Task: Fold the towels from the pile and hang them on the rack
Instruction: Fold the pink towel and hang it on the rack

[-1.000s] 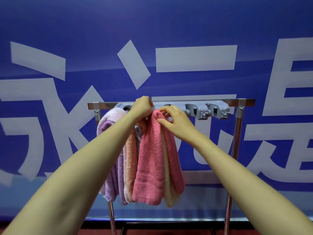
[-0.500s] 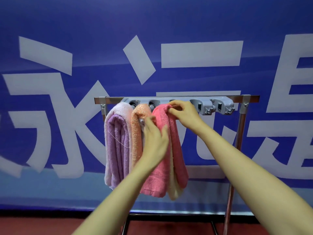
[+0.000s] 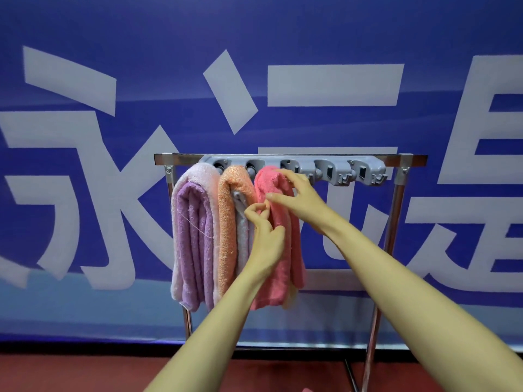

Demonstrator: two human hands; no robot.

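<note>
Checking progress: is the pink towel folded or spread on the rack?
Folded: the pink towel hangs from the rack in narrow doubled layers.

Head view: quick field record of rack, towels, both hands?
rack: metal frame, grey clip strip under its top bar
towels hung: purple towel, orange towel, pink towel, left to right
bare clips: two at the strip's right end
left hand: fingers curled at pink towel's left edge; grip unclear
right hand: fingers spread over pink towel's top fold

a large blue banner [image 3: 85, 29] with big white characters [image 3: 334, 84] is hanging upright, meeting a dark red floor [image 3: 85, 372] below.
</note>
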